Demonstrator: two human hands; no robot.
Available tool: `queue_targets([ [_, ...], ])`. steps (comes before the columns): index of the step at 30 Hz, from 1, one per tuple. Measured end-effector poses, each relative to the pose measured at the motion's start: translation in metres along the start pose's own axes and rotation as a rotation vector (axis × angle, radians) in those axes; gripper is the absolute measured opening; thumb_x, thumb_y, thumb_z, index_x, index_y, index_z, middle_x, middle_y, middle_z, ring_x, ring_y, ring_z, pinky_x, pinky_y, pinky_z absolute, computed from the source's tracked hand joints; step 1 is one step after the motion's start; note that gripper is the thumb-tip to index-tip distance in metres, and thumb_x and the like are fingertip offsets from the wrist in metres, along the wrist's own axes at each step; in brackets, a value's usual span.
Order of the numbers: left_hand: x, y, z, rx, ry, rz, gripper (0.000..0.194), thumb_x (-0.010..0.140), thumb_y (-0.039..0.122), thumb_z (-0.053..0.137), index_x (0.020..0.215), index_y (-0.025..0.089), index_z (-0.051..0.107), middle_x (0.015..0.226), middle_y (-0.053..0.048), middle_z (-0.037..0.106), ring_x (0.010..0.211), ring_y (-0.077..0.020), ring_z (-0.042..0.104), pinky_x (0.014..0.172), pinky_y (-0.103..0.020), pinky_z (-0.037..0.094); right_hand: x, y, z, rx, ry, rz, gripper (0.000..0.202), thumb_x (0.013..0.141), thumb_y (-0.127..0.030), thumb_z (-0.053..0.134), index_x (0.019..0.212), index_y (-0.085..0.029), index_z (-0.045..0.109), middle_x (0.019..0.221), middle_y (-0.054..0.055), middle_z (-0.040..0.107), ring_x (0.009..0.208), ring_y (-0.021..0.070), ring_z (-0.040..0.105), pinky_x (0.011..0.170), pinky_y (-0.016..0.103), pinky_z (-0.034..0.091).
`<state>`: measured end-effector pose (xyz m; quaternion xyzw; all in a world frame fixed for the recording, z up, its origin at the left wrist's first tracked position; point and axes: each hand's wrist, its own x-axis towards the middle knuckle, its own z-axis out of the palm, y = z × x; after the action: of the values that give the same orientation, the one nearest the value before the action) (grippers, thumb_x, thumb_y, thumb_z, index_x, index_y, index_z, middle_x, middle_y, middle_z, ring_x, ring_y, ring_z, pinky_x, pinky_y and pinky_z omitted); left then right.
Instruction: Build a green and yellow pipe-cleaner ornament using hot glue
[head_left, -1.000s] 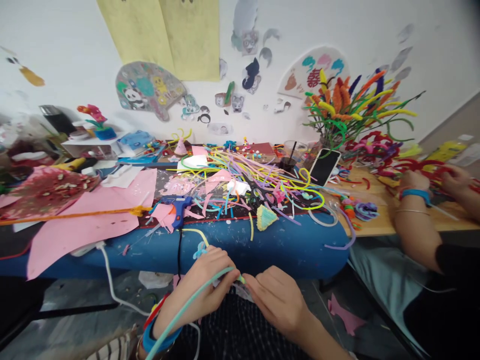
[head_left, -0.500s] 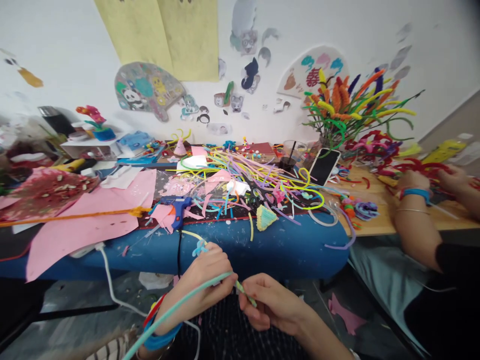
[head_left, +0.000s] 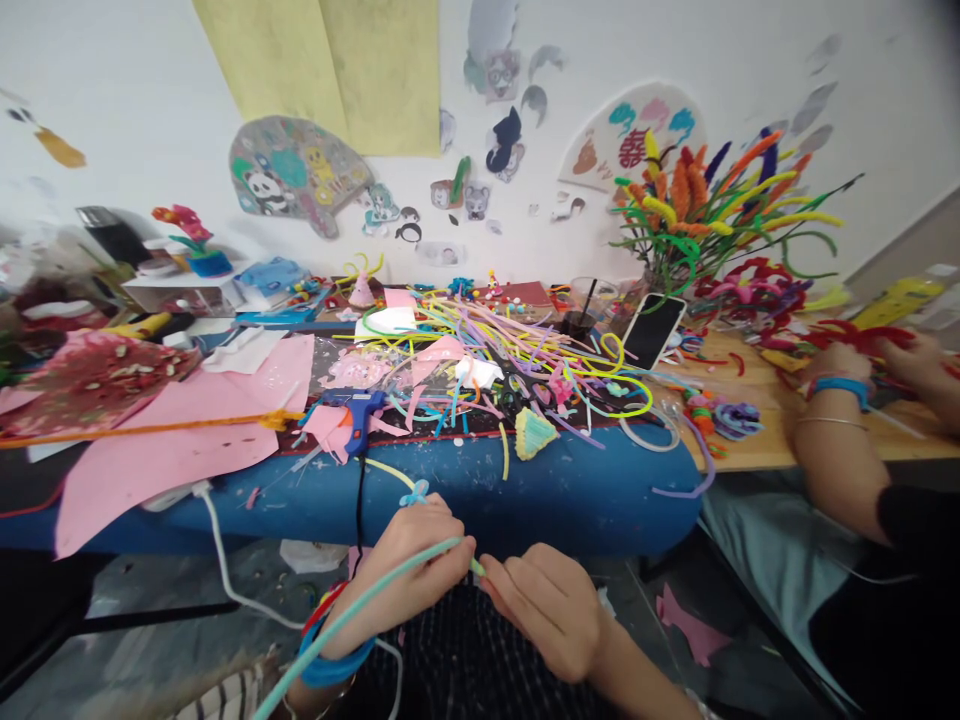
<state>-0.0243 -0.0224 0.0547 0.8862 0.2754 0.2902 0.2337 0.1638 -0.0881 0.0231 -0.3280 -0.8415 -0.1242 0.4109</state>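
Observation:
Low in the middle of the head view, my left hand [head_left: 416,555] is closed on a mint-green pipe cleaner [head_left: 352,603], whose long free end arcs back over my wrist. A yellow stem with a small blue pipe-cleaner bow [head_left: 415,493] pokes out above that hand. Just to the right, my right hand [head_left: 546,610] pinches a short green tip sticking out from the left fingers. Its fingertips are partly hidden behind the knuckles. Both hands are held above the lap, in front of the table's blue edge.
A blue glue gun [head_left: 362,420] lies at the table edge, its black cord hanging down. Behind it spreads a pile of pipe cleaners [head_left: 517,340]. A phone [head_left: 654,330] leans by a vase of pipe-cleaner flowers [head_left: 682,210]. At right, another person's hands [head_left: 840,370] work with red pieces.
My right hand has turned over, its back now facing up, and still pinches the green end. My left hand has shifted slightly right. The view has moved a little.

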Motion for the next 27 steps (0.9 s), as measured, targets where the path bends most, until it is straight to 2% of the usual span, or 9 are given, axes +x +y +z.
queue_targets([
  [1,0.000,0.001,-0.001,0.004,0.005,0.008,0.041,0.096,0.016,0.040,0.057,0.020,0.029,0.051,0.005,0.034,0.054,-0.0116,0.034,0.061,-0.027,0.033,0.001,0.000,0.000,0.051,-0.003,0.048,0.021,0.091,-0.009,0.058,0.111,-0.010,0.063,0.070,0.005,0.067,0.061,0.0155,0.059,0.053,0.028,0.042],
  [3,0.002,0.002,-0.004,0.021,0.017,0.064,0.041,0.098,0.019,0.038,0.058,0.020,0.034,0.053,0.005,0.039,0.055,-0.0120,0.037,0.063,-0.027,0.034,0.006,0.001,-0.001,0.342,-0.062,0.337,0.017,0.097,-0.018,0.050,0.099,-0.014,0.067,0.075,0.006,0.068,0.067,0.0150,0.060,0.060,0.028,0.046],
  [6,0.005,0.005,-0.010,0.051,0.008,0.191,0.043,0.101,0.022,0.034,0.059,0.019,0.042,0.055,0.003,0.044,0.057,-0.0126,0.040,0.069,-0.030,0.036,0.014,0.003,-0.002,1.056,-0.294,0.824,0.044,0.101,-0.042,0.040,0.085,-0.014,0.070,0.072,0.004,0.064,0.066,0.0128,0.059,0.064,0.027,0.048],
  [8,0.007,0.005,-0.014,0.078,-0.007,0.260,0.047,0.103,0.025,0.030,0.059,0.018,0.046,0.056,0.002,0.046,0.058,-0.0133,0.041,0.072,-0.031,0.037,0.015,0.005,-0.002,1.484,-0.420,1.015,0.050,0.095,-0.055,0.048,0.084,-0.012,0.072,0.066,0.002,0.062,0.058,0.0106,0.057,0.059,0.025,0.047],
  [10,0.008,0.005,-0.017,0.114,-0.039,0.289,0.049,0.104,0.030,0.028,0.064,0.017,0.054,0.059,0.001,0.049,0.061,-0.0142,0.042,0.075,-0.033,0.037,0.015,0.007,0.000,1.741,-0.469,1.142,0.047,0.083,-0.056,0.065,0.083,-0.009,0.073,0.062,0.002,0.063,0.053,0.0091,0.056,0.053,0.023,0.046],
  [13,0.006,0.002,-0.020,0.147,-0.108,0.294,0.048,0.105,0.033,0.026,0.080,0.018,0.064,0.065,-0.001,0.053,0.065,-0.0154,0.045,0.081,-0.034,0.037,0.014,0.008,0.004,1.840,-0.459,1.256,0.040,0.071,-0.047,0.081,0.079,-0.009,0.074,0.065,0.004,0.067,0.052,0.0086,0.059,0.050,0.021,0.048],
  [18,0.000,-0.005,-0.020,0.080,-0.137,0.284,0.032,0.103,0.035,0.038,0.108,0.023,0.067,0.070,0.001,0.054,0.070,-0.0156,0.048,0.087,-0.036,0.035,0.018,0.009,0.005,1.784,-0.439,1.354,0.032,0.065,-0.038,0.087,0.076,-0.010,0.076,0.071,0.006,0.072,0.061,0.0112,0.066,0.055,0.022,0.053],
  [24,0.003,0.002,-0.017,-0.211,-0.003,0.279,0.020,0.097,0.022,0.050,0.091,0.020,0.069,0.074,-0.002,0.061,0.069,-0.0138,0.056,0.082,-0.036,0.041,0.018,0.010,0.001,1.747,-0.458,1.315,0.027,0.062,-0.032,0.088,0.074,-0.011,0.077,0.066,0.005,0.073,0.058,0.0103,0.065,0.059,0.022,0.048],
  [27,0.004,0.005,-0.018,-0.300,-0.004,0.269,0.011,0.091,0.024,0.060,0.090,0.019,0.070,0.072,-0.002,0.064,0.066,-0.0140,0.057,0.077,-0.036,0.042,0.017,0.010,0.001,1.755,-0.466,1.320,0.029,0.061,-0.034,0.089,0.071,-0.010,0.076,0.064,0.004,0.072,0.055,0.0105,0.065,0.056,0.022,0.047],
])
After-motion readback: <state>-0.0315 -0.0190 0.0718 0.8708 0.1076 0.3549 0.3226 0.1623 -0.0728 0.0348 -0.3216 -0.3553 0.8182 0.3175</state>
